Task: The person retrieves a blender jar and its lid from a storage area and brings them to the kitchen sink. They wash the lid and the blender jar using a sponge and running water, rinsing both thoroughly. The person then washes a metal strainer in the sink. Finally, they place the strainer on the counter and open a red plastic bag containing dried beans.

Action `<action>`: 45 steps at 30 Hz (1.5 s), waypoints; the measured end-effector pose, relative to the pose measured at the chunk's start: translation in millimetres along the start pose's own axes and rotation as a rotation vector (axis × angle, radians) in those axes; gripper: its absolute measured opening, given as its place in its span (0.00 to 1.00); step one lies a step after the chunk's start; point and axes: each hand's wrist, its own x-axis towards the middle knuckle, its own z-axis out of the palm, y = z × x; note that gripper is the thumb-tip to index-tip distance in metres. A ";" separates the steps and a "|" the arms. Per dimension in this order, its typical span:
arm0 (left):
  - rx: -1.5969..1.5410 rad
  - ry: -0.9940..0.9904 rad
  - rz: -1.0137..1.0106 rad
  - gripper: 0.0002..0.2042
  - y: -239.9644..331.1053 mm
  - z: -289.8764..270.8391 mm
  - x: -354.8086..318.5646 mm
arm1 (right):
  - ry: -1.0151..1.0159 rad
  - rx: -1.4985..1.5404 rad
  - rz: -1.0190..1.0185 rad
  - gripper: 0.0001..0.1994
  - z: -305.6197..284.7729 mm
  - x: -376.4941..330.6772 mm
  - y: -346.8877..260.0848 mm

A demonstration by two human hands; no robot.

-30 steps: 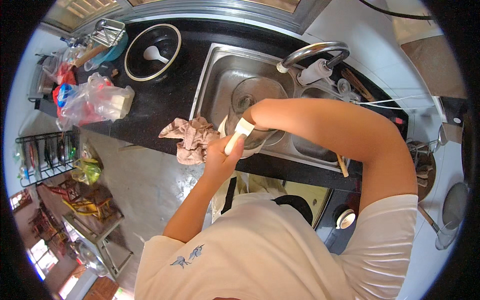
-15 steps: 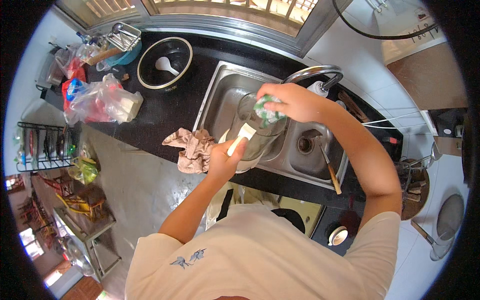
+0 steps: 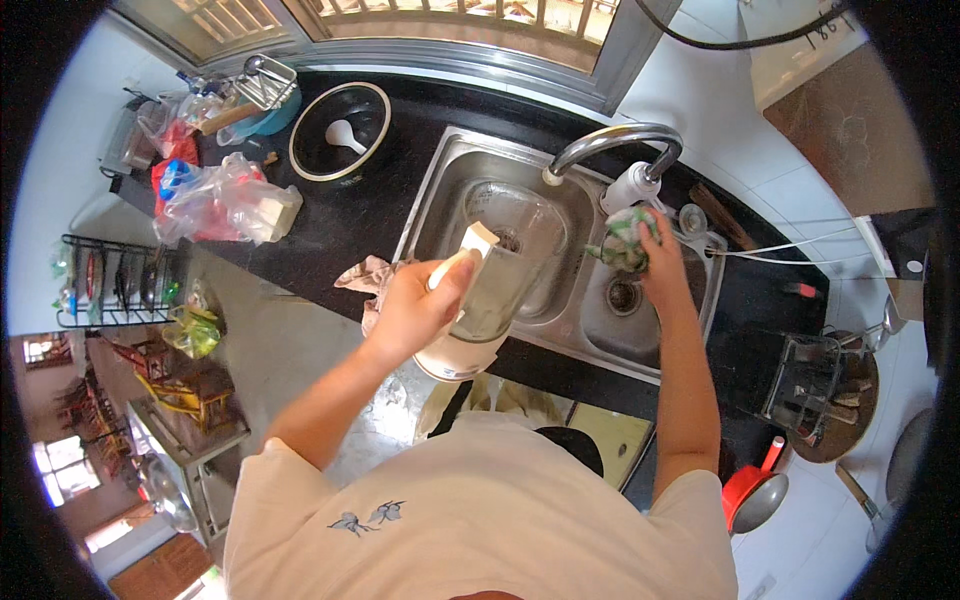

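Observation:
My left hand is closed around the cream handle of a clear blender jar. The jar is tilted over the large left sink basin, its rounded mouth end toward the back and its cream base toward me. My right hand grips a crumpled green-and-white scrubbing cloth above the back of the small right basin, apart from the jar. A curved chrome faucet arches over the sink, between the two basins. A pinkish-brown rag lies at the sink's left edge, partly hidden by my left hand.
On the back counter stands a black bowl holding a white spoon. Plastic bags sit at the left, near a blue basin. To the right are a wire rack and a red-handled pan.
My right hand has moved the cloth from the jar's mouth rightward, to above the right basin. My left hand and the jar have shifted slightly. The wooden-handled tool no longer shows in the right basin.

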 end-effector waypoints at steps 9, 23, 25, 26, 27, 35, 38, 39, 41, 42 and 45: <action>0.657 -0.109 -0.145 0.27 38.3 29.9 38.2 | 0.006 0.441 0.360 0.17 31.3 5.2 118.5; 1.419 -0.375 -0.131 0.26 -7.6 57.8 118.1 | -0.228 0.790 0.607 0.18 78.1 42.5 212.1; 1.441 -0.376 -0.144 0.26 -7.8 62.1 125.8 | -0.183 0.834 0.648 0.21 81.8 50.6 230.9; 1.447 -0.350 -0.148 0.25 -5.3 66.1 124.2 | -0.158 0.776 0.666 0.22 81.1 52.5 230.7; 1.453 -0.323 -0.151 0.25 -1.3 69.7 123.4 | -0.133 0.718 0.683 0.23 79.6 54.6 229.9; 1.530 -0.272 -0.121 0.25 -15.7 63.4 146.9 | -0.008 0.658 0.486 0.17 71.1 67.9 268.0; 1.545 -0.303 -0.117 0.25 -10.1 65.7 149.1 | -0.080 0.608 0.454 0.08 64.7 69.1 273.7; 1.553 -0.317 -0.119 0.25 -8.6 66.7 149.3 | -0.076 0.623 0.407 0.09 65.1 67.4 275.5; 1.499 -0.309 -0.135 0.24 -15.2 66.2 154.8 | -0.072 0.650 0.308 0.11 72.8 63.0 271.9; 1.471 -0.304 -0.143 0.23 -18.9 65.9 157.1 | -0.041 0.579 0.362 0.12 73.9 62.7 268.7; 1.482 -0.316 -0.177 0.24 -28.6 61.9 156.4 | 0.137 0.348 0.523 0.10 91.3 45.7 237.4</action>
